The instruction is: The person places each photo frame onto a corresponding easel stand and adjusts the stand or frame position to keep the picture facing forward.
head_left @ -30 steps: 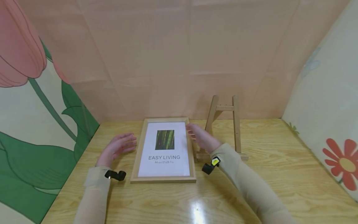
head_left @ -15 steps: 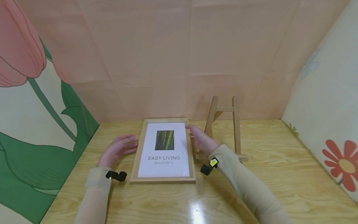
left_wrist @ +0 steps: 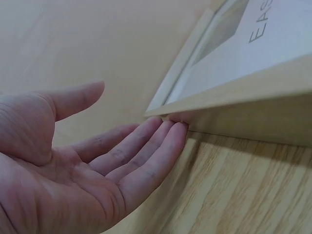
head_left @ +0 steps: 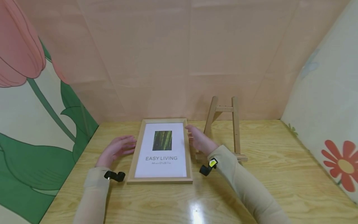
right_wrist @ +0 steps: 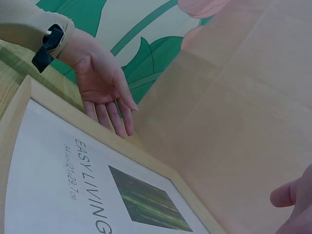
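Note:
A light wooden picture frame (head_left: 160,180) lies flat on the table, face up, its white insert (head_left: 162,169) printed EASY LIVING under a small green picture. My left hand (head_left: 117,148) is at the frame's left side. In the left wrist view that hand's nearly straight fingertips (left_wrist: 178,127) touch the outer edge, thumb apart. Along the right side is my right hand (head_left: 202,139), fingers extended by the rim; whether they touch is hard to tell. Only a thumb and part of my right hand (right_wrist: 298,207) show in the right wrist view.
A small wooden easel (head_left: 236,130) stands behind my right hand, near the back of the wood-grain table (head_left: 279,174). A pinkish cloth backdrop (head_left: 156,62) rises behind the table. Flower-printed panels flank both sides.
Both hands first closed in slightly toward the frame. Over the last half second the frame has slid a little to the left, between the hands.

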The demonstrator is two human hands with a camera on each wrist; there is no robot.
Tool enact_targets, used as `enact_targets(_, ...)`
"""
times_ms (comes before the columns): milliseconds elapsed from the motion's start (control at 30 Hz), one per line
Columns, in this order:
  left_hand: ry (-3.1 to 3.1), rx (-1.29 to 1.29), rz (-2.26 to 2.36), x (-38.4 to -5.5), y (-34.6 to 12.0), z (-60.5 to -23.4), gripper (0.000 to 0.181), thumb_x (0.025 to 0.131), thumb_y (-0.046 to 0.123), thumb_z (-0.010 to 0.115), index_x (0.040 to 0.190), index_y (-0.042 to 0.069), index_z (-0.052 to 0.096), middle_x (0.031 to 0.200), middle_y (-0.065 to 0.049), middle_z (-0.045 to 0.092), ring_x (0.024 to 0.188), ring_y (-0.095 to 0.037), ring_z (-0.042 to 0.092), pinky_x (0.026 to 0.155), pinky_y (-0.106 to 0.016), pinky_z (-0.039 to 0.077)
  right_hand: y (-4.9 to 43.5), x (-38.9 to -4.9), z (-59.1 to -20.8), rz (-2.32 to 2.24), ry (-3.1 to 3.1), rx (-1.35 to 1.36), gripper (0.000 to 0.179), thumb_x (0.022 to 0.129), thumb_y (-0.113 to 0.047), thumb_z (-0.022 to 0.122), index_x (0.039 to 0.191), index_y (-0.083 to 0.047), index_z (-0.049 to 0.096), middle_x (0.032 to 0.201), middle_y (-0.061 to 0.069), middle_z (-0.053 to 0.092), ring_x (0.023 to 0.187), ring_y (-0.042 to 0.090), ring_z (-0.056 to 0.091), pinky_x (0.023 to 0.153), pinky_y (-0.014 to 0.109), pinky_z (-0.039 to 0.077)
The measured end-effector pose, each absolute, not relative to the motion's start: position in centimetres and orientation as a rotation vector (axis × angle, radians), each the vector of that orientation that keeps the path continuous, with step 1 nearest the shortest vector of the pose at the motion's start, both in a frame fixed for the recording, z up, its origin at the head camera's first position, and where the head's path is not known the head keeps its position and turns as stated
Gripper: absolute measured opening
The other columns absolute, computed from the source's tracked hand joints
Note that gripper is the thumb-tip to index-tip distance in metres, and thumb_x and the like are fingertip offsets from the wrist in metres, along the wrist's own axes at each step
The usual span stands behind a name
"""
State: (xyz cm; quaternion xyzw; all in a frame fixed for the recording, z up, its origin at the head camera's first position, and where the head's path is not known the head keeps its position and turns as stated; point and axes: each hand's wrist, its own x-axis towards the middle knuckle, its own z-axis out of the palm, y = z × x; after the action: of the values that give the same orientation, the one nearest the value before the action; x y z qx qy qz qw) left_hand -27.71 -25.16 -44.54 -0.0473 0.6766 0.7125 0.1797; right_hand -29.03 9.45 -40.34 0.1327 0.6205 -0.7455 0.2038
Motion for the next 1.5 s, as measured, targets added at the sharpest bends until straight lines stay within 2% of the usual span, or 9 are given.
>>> enact_targets(133, 1.962, -0.173, 1.967, -27.6, -25.5, -44.6, 0.056, 0.089, 0.023, 0.053, 0.135, 0.001, 0.029, 0.128, -0.021, 0.044, 0.112, -0.032, 0.047, 0.086, -0.039, 0.046, 9.0, -29.4, -41.1, -2.099, 1.712, 0.391, 0.064, 0.084, -0.031, 0.050, 0.132, 0.000, 0.021, 0.121, 0.017, 0.029, 0.108, 0.029, 0.034, 0.096, 0.042, 0.030)
enact_targets(267, 1.998, -0.211, 1.928, -27.5, -25.9, -44.6, 0.056, 0.089, 0.026, 0.054, 0.133, 0.001, 0.033, 0.126, -0.020, 0.046, 0.109, -0.030, 0.050, 0.085, -0.038, 0.047, 8.8, -29.6, -41.5, -2.105, 1.692, 0.417, 0.063, 0.084, -0.030, 0.050, 0.131, 0.001, 0.022, 0.103, 0.010, 0.035, 0.083, 0.020, 0.039, 0.092, 0.038, 0.032)
enact_targets(400, 1.995, -0.211, 1.912, -27.4, -26.2, -44.7, 0.055, 0.090, 0.028, 0.053, 0.132, -0.001, 0.033, 0.126, -0.020, 0.045, 0.109, -0.030, 0.050, 0.085, -0.038, 0.047, 8.7, -29.8, -41.9, -2.102, 1.679, 0.423, 0.065, 0.083, -0.029, 0.050, 0.132, 0.005, 0.023, 0.102, 0.010, 0.037, 0.073, 0.015, 0.039, 0.090, 0.035, 0.033)
enact_targets(567, 1.966, -0.231, 1.911, -27.6, -26.6, -44.9, 0.054, 0.089, 0.028, 0.053, 0.131, -0.001, 0.036, 0.125, -0.020, 0.046, 0.107, -0.029, 0.051, 0.084, -0.038, 0.047, 8.6, -30.1, -42.6, -2.083, 1.671, 0.450, 0.060, 0.082, -0.028, 0.050, 0.128, 0.004, 0.029, 0.108, 0.012, 0.041, 0.077, 0.016, 0.041, 0.084, 0.028, 0.035)
enact_targets(867, 1.975, -0.228, 1.889, -27.7, -26.5, -45.0, 0.052, 0.090, 0.026, 0.052, 0.129, -0.004, 0.036, 0.127, -0.023, 0.043, 0.109, -0.030, 0.050, 0.085, -0.039, 0.047, 8.5, -31.5, -44.8, -2.061, 1.680, 0.536, 0.058, 0.084, -0.032, 0.050, 0.127, 0.003, 0.031, 0.099, 0.009, 0.041, 0.083, 0.018, 0.042, 0.068, 0.025, 0.041)
enact_targets(1067, 1.983, -0.257, 1.879, -27.9, -26.5, -45.0, 0.049, 0.090, 0.027, 0.053, 0.127, -0.003, 0.040, 0.125, -0.021, 0.046, 0.107, -0.029, 0.052, 0.084, -0.038, 0.048, 8.4, -32.6, -46.2, -2.081, 1.664, 0.608, 0.048, 0.080, -0.033, 0.052, 0.113, 0.000, 0.039, 0.096, 0.009, 0.044, 0.082, 0.020, 0.043, 0.069, 0.028, 0.041)
enact_targets(1233, 2.031, -0.283, 1.842, -28.0, -26.5, -45.0, 0.049, 0.089, 0.028, 0.054, 0.125, -0.001, 0.042, 0.123, -0.018, 0.049, 0.104, -0.025, 0.054, 0.081, -0.036, 0.049, 8.3, -32.9, -46.6, -2.091, 1.672, 0.654, 0.046, 0.077, -0.034, 0.055, 0.106, -0.002, 0.040, 0.097, 0.011, 0.043, 0.086, 0.022, 0.043, 0.070, 0.032, 0.041)
enact_targets(1367, 2.086, -0.293, 1.795, -28.1, -26.4, -45.0, 0.049, 0.088, 0.031, 0.054, 0.125, 0.001, 0.043, 0.122, -0.017, 0.050, 0.102, -0.024, 0.055, 0.079, -0.035, 0.050, 8.1, -32.5, -45.7, -2.081, 1.643, 0.652, 0.050, 0.078, -0.035, 0.053, 0.109, 0.002, 0.039, 0.102, 0.012, 0.043, 0.090, 0.023, 0.043, 0.072, 0.033, 0.041)
enact_targets(1500, 2.109, -0.294, 1.770, -28.0, -26.2, -44.9, 0.050, 0.087, 0.034, 0.055, 0.125, 0.002, 0.044, 0.121, -0.016, 0.051, 0.103, -0.024, 0.055, 0.079, -0.035, 0.050, 8.2, -32.3, -45.1, -2.081, 1.593, 0.626, 0.062, 0.077, -0.036, 0.054, 0.118, 0.006, 0.034, 0.107, 0.014, 0.042, 0.095, 0.024, 0.042, 0.076, 0.034, 0.041)
